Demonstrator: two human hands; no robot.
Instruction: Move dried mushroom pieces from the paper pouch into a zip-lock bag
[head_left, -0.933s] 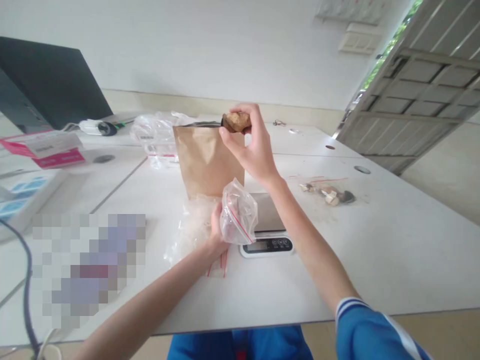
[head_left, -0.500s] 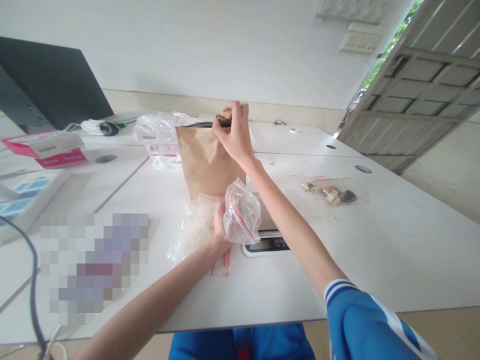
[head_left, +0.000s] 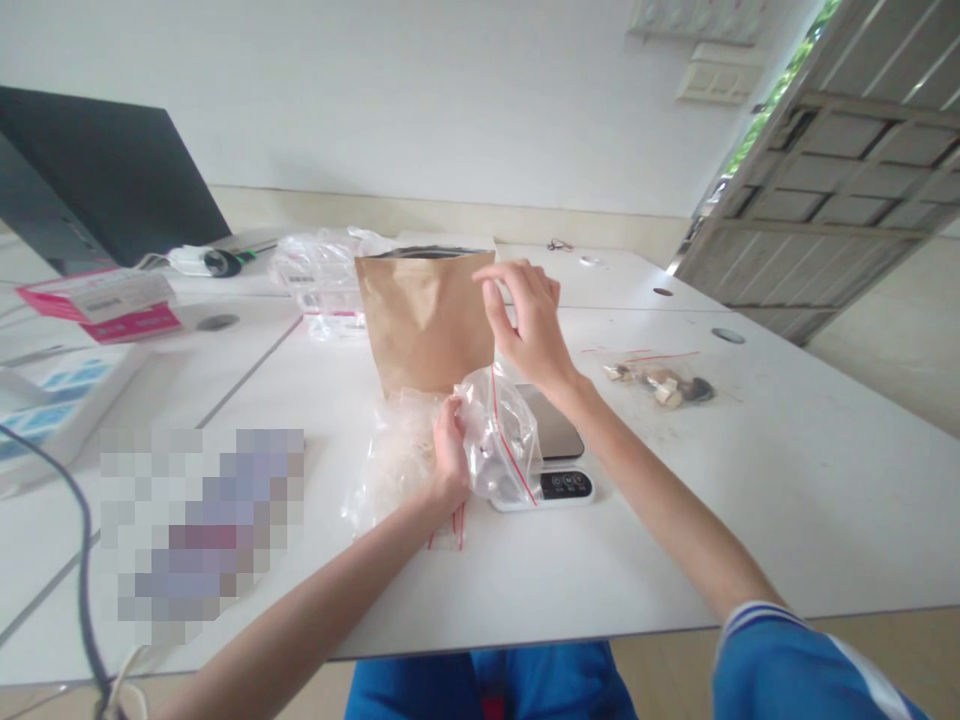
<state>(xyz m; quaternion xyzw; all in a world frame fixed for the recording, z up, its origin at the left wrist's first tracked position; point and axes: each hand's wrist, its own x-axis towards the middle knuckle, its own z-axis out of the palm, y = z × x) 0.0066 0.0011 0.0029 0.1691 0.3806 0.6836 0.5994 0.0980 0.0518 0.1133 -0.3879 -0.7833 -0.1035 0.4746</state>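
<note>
My left hand (head_left: 451, 455) is closed on a clear zip-lock bag (head_left: 499, 435) with a red seal line, its mouth spread open over a kitchen scale (head_left: 559, 450). My right hand (head_left: 529, 320) hovers just right of a brown paper bag (head_left: 427, 325), thumb and fingers apart, with nothing visible in it. The paper bag stands upright with its top open; its inside is hidden. Beneath my left hand lies a pile of clear zip-lock bags (head_left: 394, 455). The zip-lock bag partly covers the scale's display and plate.
On the right lies a zip-lock bag of brown and dark dried pieces (head_left: 666, 385). Behind the paper bag is a clear plastic-wrapped package (head_left: 330, 275). A pink and white box (head_left: 112, 300), a dark monitor-like panel (head_left: 112, 170) and a cable (head_left: 79, 530) occupy the left side.
My right hand has moved right and down from the paper bag's mouth; the brown dried piece it held is out of sight. The zip-lock bag in my left hand has shifted right and opened wider.
</note>
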